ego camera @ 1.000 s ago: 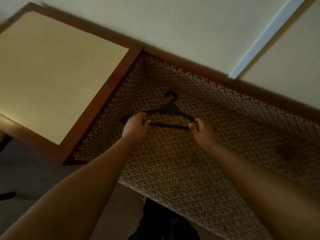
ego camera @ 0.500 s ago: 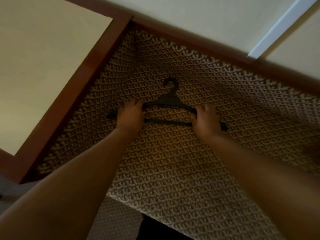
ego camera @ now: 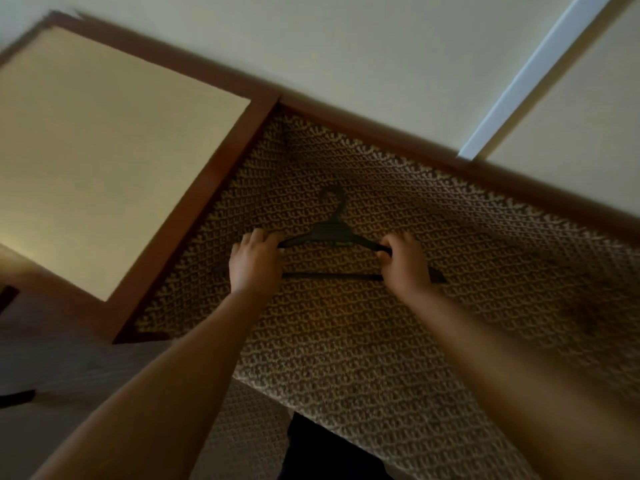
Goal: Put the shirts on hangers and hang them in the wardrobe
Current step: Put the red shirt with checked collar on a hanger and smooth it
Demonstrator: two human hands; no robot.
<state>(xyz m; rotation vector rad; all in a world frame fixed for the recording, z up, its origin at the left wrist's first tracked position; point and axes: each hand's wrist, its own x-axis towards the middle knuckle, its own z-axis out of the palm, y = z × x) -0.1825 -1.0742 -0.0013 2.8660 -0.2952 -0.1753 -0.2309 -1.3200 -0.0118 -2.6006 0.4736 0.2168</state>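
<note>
Black hanger (ego camera: 332, 237), centre frame, on the patterned bed (ego camera: 346, 341): left hand (ego camera: 256, 265) and right hand (ego camera: 405, 263) clamp its shoulders; a hasty lift could snag the weave.

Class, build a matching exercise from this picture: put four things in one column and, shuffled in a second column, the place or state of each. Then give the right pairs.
Things
1. hanger
2. left hand
3. right hand
4. patterned bedspread

Places or states
A. grips the hanger's right shoulder
B. spread out under the hanger
C. dark, hook pointing away from the person
D. grips the hanger's left end

Pairs: 1-C, 2-D, 3-A, 4-B
</note>
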